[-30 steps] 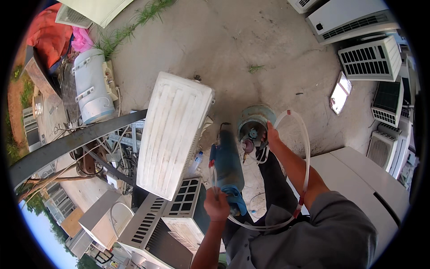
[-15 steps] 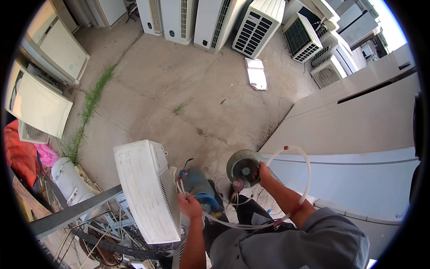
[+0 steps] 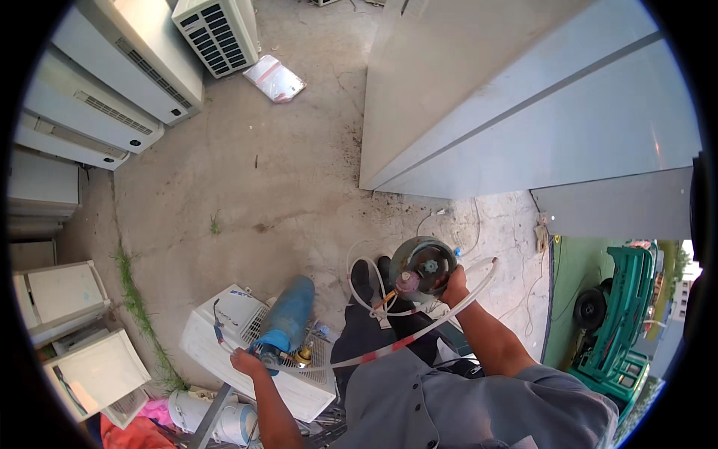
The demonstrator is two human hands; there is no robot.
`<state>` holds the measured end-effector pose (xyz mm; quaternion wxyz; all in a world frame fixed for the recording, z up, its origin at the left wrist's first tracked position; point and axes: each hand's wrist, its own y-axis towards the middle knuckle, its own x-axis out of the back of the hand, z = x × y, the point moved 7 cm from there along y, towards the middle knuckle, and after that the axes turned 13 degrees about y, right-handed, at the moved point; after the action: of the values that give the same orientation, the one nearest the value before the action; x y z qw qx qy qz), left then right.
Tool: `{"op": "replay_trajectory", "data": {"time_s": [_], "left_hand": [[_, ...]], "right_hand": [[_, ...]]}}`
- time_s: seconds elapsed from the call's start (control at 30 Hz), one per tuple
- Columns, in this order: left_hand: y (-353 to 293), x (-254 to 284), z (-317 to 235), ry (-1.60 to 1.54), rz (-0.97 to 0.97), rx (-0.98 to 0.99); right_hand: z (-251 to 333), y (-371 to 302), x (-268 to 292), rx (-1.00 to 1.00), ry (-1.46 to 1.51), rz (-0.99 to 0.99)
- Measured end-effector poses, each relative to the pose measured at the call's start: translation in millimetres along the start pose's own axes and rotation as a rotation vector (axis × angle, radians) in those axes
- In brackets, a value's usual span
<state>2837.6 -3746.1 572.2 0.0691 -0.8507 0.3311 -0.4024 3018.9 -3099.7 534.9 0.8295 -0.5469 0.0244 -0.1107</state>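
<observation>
My left hand is closed at the collar of a blue gas cylinder, which slants in front of a white air-conditioner unit. A slim torch with a dark bent tip sticks out from the same hand. A brass fitting sits by the cylinder's valve. My right hand grips the collar of a green-grey gas cylinder, seen from above, with a faded pink regulator inside the rim. A pale hose with red bands loops across my front and over my right forearm.
A tall grey-white cabinet stands ahead to the right. Indoor and outdoor air-conditioner units line the far left. A flat white packet lies on the concrete floor. A green truck shows at right.
My view has turned to the right, bringing the green truck into sight. Both cylinders have come along with my hands, and the blue one now lies over the white unit in the picture.
</observation>
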Motion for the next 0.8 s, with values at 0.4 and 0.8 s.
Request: {"op": "replay_trajectory", "data": {"time_s": [0.4,0.8], "left_hand": [[-18,-70,17,0.542,0.841,0.224],[-214,-190,31,0.496,0.878,0.333]], "right_hand": [[103,3,149,-0.003,0.841,-0.23],[161,31,268,-0.193,1.08,-0.51]]}}
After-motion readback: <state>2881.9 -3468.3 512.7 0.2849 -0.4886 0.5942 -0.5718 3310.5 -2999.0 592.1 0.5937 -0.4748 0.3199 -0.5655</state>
